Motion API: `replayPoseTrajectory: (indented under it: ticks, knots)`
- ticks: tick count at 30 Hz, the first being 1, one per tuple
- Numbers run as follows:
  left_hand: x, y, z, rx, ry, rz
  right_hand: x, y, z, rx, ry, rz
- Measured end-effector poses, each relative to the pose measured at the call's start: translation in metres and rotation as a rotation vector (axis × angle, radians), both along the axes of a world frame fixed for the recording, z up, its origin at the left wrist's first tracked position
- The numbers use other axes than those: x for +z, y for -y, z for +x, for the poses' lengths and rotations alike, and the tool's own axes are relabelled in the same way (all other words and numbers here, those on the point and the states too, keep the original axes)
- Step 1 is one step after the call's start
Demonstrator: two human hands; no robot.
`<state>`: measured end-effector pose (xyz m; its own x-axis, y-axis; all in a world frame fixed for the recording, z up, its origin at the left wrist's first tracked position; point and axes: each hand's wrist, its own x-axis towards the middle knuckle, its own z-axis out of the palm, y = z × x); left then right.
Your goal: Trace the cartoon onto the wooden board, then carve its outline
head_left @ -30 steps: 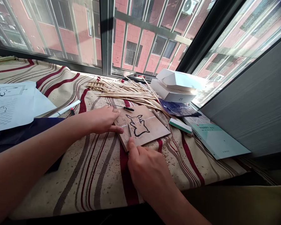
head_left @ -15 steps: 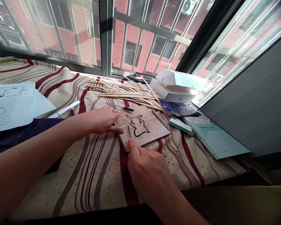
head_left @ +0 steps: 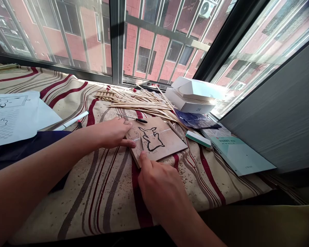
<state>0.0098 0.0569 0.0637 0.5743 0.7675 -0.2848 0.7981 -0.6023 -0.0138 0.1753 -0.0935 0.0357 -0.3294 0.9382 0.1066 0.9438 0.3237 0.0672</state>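
A wooden board [head_left: 170, 140] lies on the striped cloth, marked with a thick black animal-like outline and fainter pencil lines at its left side. My left hand [head_left: 115, 133] grips the board's left edge, its thumb pressed near the front left corner and its fingers towards the far left corner. My right hand [head_left: 161, 183] is closed around a thin carving tool [head_left: 141, 144], the handle of which is hidden in the palm. The dark metal tip points away from me and rests at the board's left part. Across the board's far edge lies a black-handled needle file [head_left: 141, 120].
Thin wooden sticks [head_left: 146, 101] are heaped behind the board, beside a white box [head_left: 193, 96]. An eraser-like white and green block [head_left: 198, 138] and a book [head_left: 243, 154] lie right. Drawn sheets [head_left: 12, 116] and a white marker [head_left: 72, 120] lie left. Crumbs dot the cloth [head_left: 113, 195].
My right hand has shifted very slightly to the left with the carving tool, its tip still at the board's left part. My left hand and the board have stayed in place.
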Motion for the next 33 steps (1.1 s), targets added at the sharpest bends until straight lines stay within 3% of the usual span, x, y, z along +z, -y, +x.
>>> replayPoseTrajectory:
  ticks: [16, 20, 27, 33]
  knots:
    - [-0.003, -0.002, -0.001, -0.006, -0.003, 0.005, 0.012, -0.003, 0.016, 0.005, 0.05, -0.128]
    - [-0.003, -0.002, 0.0, -0.001, 0.011, 0.002, 0.003, -0.005, 0.028, 0.05, 0.002, -0.011]
    - [-0.003, -0.003, -0.001, 0.013, 0.036, -0.008, -0.023, 0.004, 0.041, 0.108, -0.166, 0.356]
    - [-0.005, -0.004, -0.003, 0.001, 0.043, -0.008, -0.022, 0.004, 0.035, 0.056, -0.238, 0.464]
